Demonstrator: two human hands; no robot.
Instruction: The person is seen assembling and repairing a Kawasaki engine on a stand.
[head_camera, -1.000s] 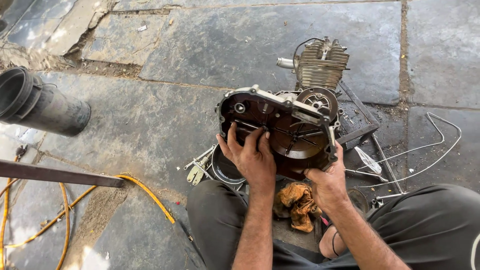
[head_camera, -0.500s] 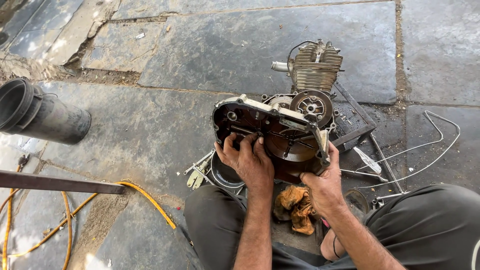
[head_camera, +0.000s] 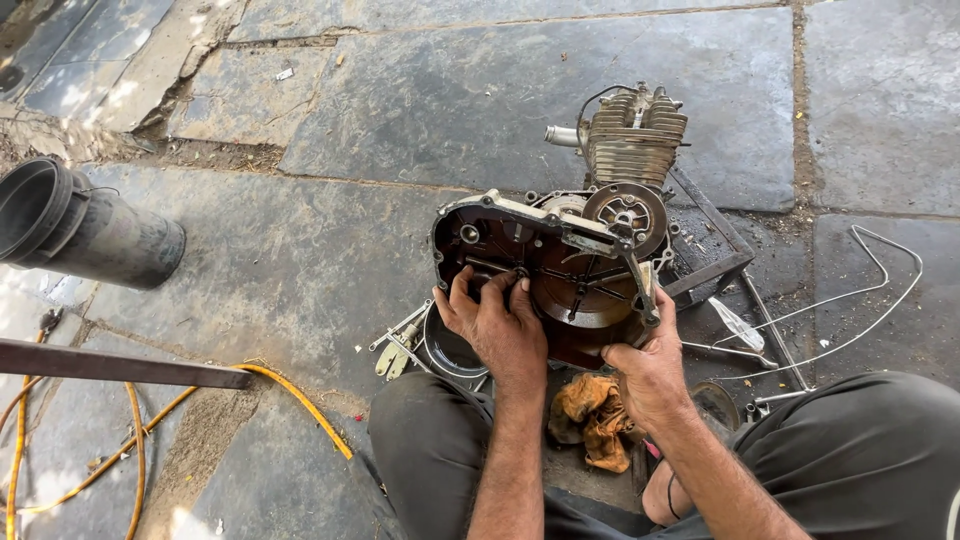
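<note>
Opened engine on the stone floor, both hands at work.
The left hand (head_camera: 500, 325) pressed fingers into the greasy, uncovered metal motorcycle engine case (head_camera: 545, 275); the right hand (head_camera: 645, 370) gripped its lower edge; internals remained exposed.

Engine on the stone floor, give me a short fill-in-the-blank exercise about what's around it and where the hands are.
1. The left hand has its fingers inside the open ____.
2. The crumpled rag near the right hand is ____ in colour.
3. The wide black pipe lies on its ____ on the stone floor.
4. The hose curving under the metal bar is ____.

Missing words: engine; orange; side; yellow
</note>
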